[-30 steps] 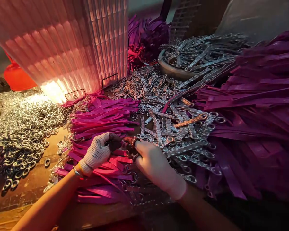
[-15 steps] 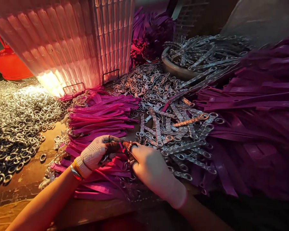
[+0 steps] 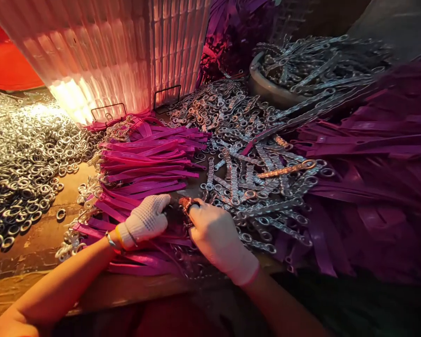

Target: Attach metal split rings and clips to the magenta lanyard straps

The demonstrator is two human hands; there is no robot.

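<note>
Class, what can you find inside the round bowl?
Silvery metal strips with ringed ends are heaped inside the bowl. The heap covers the bottom, so anything beneath cannot be seen.

Shiny metal rings (image 3: pixel 31 159) pile left of the smooth, glossy pink strips (image 3: pixel 143 161), perhaps plastic or leather. Right of those strips, the metal links (image 3: pixel 234 182) look rough and patterned. Beneath them, the scuffed brown counter (image 3: pixel 38 243) has a dull sheen.
</note>
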